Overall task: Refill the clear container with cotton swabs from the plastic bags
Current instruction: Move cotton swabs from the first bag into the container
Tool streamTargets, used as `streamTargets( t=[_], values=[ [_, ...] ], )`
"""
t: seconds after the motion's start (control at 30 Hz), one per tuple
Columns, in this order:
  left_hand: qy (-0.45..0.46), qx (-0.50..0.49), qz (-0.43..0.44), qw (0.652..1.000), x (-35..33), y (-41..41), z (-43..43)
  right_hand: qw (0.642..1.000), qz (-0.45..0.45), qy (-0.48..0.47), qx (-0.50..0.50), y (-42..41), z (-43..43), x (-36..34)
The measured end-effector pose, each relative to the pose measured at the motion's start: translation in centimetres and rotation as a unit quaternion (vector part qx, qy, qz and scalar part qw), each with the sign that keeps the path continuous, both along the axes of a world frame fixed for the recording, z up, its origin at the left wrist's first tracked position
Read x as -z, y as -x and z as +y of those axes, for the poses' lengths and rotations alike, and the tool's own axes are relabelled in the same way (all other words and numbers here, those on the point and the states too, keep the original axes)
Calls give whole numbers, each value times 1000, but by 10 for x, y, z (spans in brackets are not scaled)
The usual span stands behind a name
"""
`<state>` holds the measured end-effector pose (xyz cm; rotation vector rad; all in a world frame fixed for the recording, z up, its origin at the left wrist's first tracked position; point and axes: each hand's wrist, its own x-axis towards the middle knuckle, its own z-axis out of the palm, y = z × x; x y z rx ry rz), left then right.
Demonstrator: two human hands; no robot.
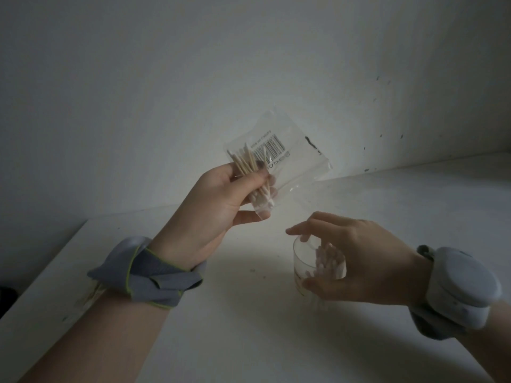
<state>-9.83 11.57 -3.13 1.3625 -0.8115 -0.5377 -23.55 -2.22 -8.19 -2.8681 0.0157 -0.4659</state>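
plastic bag (298, 161) raised, clear container (300, 261) upright below-right
bag clear, tilted, barcode label (269, 146), few wooden-stick cotton swabs (244, 164) bunched in lower corner; container part-filled with white-tipped swabs standing

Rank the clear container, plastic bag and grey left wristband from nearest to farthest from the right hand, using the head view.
1. Clear container: in the right hand's hold.
2. Plastic bag: above-left, held by left hand.
3. Grey wristband: far left.
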Motion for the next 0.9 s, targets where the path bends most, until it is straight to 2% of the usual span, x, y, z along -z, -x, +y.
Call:
streamTargets(
  t=[0.07, 0.13, 0.2, 0.33, 0.4, 0.47, 0.67, 0.9],
  values=[
    [2, 1, 0, 1000, -1, 0, 0, 1000, -18, -6, 2, 0, 0, -1],
    [6, -2, -4, 1000, -1, -1, 1, 995, -93, -35, -8, -1, -1, 2],
    [11, -8, -7, 1000, -3, -3, 3, 981, -170, -93, -14, -3, 1, 8],
    [25, -17, -3, 1000, -7, -6, 5, 953, -245, -176, -9, -9, 6, 18],
    [29, -18, -2, 999, -7, -7, 6, 953, -239, -187, 11, -10, 6, 20],
    [26, -17, -2, 1000, -7, -6, 6, 962, -222, -157, 27, -11, 8, 21],
    [29, -19, -4, 999, -6, -6, 4, 956, -259, -139, 4, -8, 9, 18],
    [27, -22, -9, 999, -5, -8, 5, 973, -198, -115, -17, -6, 7, 17]
  ],
)
